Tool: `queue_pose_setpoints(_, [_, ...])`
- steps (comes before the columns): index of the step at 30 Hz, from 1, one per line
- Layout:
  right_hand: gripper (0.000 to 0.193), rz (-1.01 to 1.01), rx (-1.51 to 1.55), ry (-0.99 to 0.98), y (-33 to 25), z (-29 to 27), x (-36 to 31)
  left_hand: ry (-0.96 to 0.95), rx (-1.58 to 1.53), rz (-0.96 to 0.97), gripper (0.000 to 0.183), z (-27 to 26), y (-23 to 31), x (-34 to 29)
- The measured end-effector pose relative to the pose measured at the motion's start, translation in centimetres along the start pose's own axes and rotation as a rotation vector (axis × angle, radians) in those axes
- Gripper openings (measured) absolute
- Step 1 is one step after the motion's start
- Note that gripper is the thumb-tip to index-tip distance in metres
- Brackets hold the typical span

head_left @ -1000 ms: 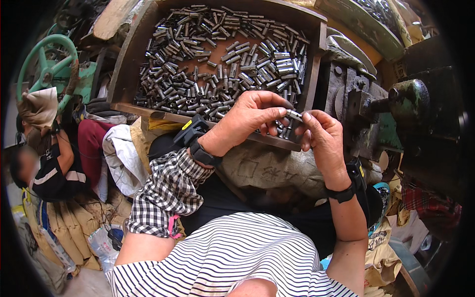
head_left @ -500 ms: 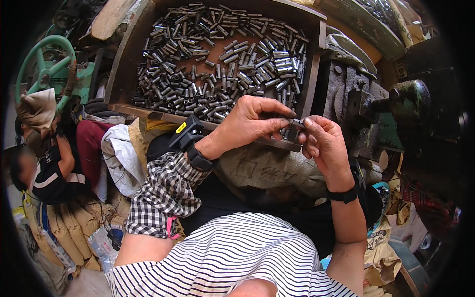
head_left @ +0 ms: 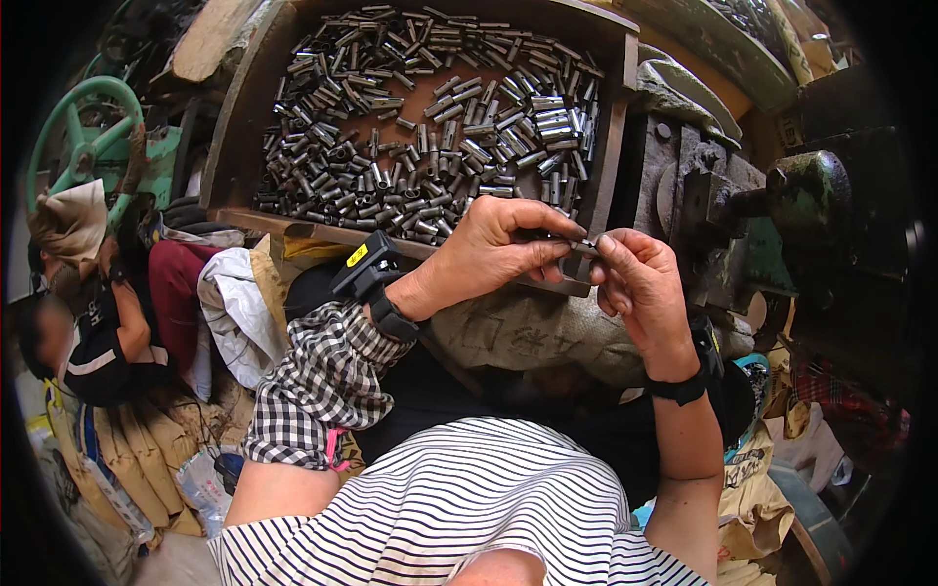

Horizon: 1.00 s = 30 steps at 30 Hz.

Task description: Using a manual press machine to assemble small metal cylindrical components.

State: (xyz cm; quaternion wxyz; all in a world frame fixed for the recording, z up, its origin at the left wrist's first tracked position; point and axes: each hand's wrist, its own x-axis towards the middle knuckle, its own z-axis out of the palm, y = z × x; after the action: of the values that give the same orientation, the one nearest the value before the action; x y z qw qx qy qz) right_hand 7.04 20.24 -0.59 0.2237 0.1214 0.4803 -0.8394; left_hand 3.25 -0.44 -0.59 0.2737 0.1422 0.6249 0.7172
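Over the near right corner of a wooden tray (head_left: 322, 227), my two hands meet at a small metal tube (head_left: 584, 244). My left hand (head_left: 498, 244) pinches its left end between thumb and fingers. The fingertips of my right hand (head_left: 637, 278) close on the other end, with the remaining fingers curled. Most of the tube is covered by fingers. Loose metal tubes (head_left: 420, 186) like it fill the tray, some lying flat and some standing on end.
Right of the tray stands a dark greasy machine (head_left: 723, 195) with a rounded knob (head_left: 809, 190). A cloth sack (head_left: 547, 327) hangs below my hands. At the left, another person (head_left: 107, 332) sits by a green handwheel (head_left: 88, 146). Brown paper sacks (head_left: 147, 449) lie lower left.
My hands stay together on the tube, with only slight finger movement. The tray and background have shifted slightly left in view.
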Motion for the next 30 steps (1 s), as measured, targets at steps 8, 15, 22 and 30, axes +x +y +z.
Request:
queue_pose_setpoints(8, [0.020, -0.128, -0.168, 0.066, 0.27, 0.46, -0.19, 0.053, 0.010, -0.011, 0.024, 0.51, -0.17, 0.14])
queue_pose_setpoints(15, [0.021, -0.182, -0.184, 0.119, 0.44, 0.24, -0.06, 0.049, -0.048, -0.038, 0.021, 0.36, -0.10, 0.41])
queue_pose_setpoints(22, [0.020, -0.187, -0.175, 0.126, 0.56, 0.20, -0.06, 0.042, -0.135, -0.031, 0.020, 0.49, -0.46, 0.44])
queue_pose_setpoints(30, [0.019, -0.157, -0.132, 0.103, 0.27, -0.05, 0.07, 0.012, -0.229, -0.054, 0.020, 0.39, -0.54, 0.63])
